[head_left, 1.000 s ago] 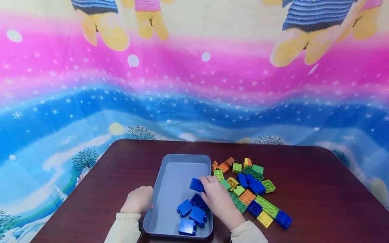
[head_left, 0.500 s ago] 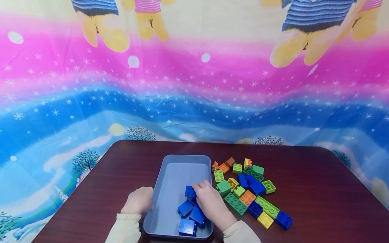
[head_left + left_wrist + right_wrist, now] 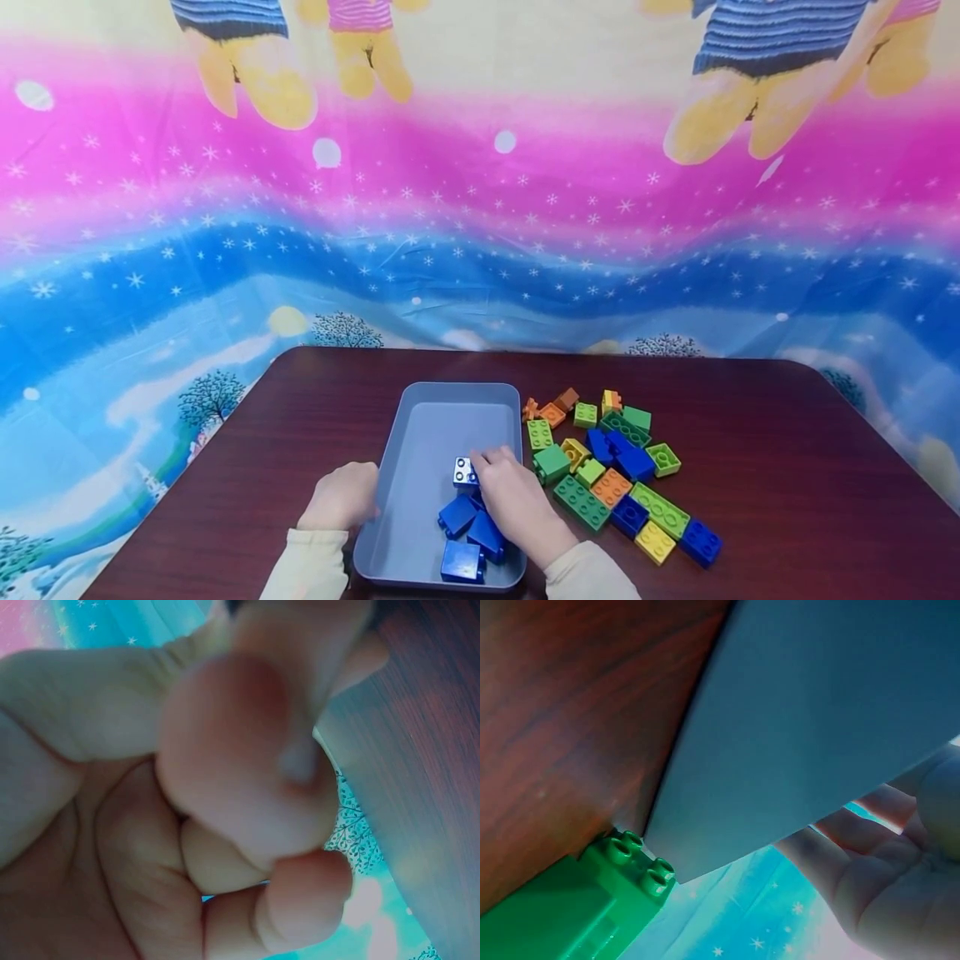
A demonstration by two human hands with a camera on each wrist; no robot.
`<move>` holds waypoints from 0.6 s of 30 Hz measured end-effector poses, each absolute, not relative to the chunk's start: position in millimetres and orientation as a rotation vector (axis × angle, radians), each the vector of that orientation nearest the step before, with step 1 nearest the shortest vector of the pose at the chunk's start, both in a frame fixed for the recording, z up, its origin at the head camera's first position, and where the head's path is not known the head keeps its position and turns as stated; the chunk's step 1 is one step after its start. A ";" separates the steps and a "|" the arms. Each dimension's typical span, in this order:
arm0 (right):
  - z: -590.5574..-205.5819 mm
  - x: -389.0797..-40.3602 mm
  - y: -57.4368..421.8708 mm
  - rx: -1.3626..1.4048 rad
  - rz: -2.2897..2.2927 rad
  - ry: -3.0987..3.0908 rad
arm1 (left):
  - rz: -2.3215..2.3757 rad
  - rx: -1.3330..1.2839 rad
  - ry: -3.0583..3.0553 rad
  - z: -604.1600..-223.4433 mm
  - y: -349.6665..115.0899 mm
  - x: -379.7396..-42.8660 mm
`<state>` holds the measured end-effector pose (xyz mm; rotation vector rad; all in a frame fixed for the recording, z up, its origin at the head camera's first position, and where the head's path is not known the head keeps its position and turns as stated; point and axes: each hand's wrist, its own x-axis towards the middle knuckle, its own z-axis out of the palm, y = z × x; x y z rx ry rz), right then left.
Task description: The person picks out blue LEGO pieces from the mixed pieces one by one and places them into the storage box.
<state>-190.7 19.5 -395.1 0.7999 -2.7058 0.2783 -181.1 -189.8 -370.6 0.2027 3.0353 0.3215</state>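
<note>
Fingertips of the right hand (image 3: 517, 504) pinch a blue brick (image 3: 462, 472), which sits inside the gray tray (image 3: 423, 433) in its right half, studs facing up toward the head camera. That hand comes in from the lower right, back upward, its forearm in a pale sleeve (image 3: 592, 575) slanting up and to the left across the right rim. The right wrist view shows the palm and several fingers beyond the tray's outer wall; the brick is hidden there. A green brick (image 3: 547, 915) lies close to that wall.

The left hand (image 3: 341, 496) is beside the left rim, forearm angled up and to the right. Its fingers fold in toward the palm, the thumb lying across toward them, and nothing shows within this grip; whether it bears on the rim cannot be told.

Beneath and beside the right hand, other blue bricks (image 3: 462, 561) lie in the near right part of the tray, one partly hidden by the fingers. On the worktop (image 3: 337, 400), right of the tray, loose bricks (image 3: 582, 502) in green, yellow, orange and blue spread out. A printed cloth (image 3: 450, 292) hangs behind.
</note>
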 end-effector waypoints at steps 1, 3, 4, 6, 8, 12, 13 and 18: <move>-395.1 -190.6 19.5 0.805 0.271 -2.719 | 0.322 0.203 3.036 -370.5 -189.7 -181.1; -395.3 -190.4 19.4 0.820 0.249 -2.746 | 0.325 0.206 3.038 -370.3 -189.5 -181.0; -395.6 -190.2 19.3 0.828 0.239 -2.762 | 0.327 0.207 3.039 -370.2 -189.4 -180.9; -396.0 -189.8 19.1 0.840 0.231 -2.793 | 0.324 0.210 3.043 -370.2 -189.3 -181.0; -396.5 -189.8 18.9 0.846 0.228 -2.817 | 0.319 0.214 3.047 -370.4 -189.4 -181.3; -397.4 -190.2 18.5 0.861 0.216 -2.836 | 0.314 0.216 3.050 -370.6 -189.6 -181.4; -397.6 -190.3 18.4 0.867 0.219 -2.837 | 0.317 0.216 3.047 -370.6 -189.6 -181.2; -399.2 -190.8 17.7 0.894 0.216 -2.801 | 0.327 0.218 3.040 -370.0 -189.7 -180.4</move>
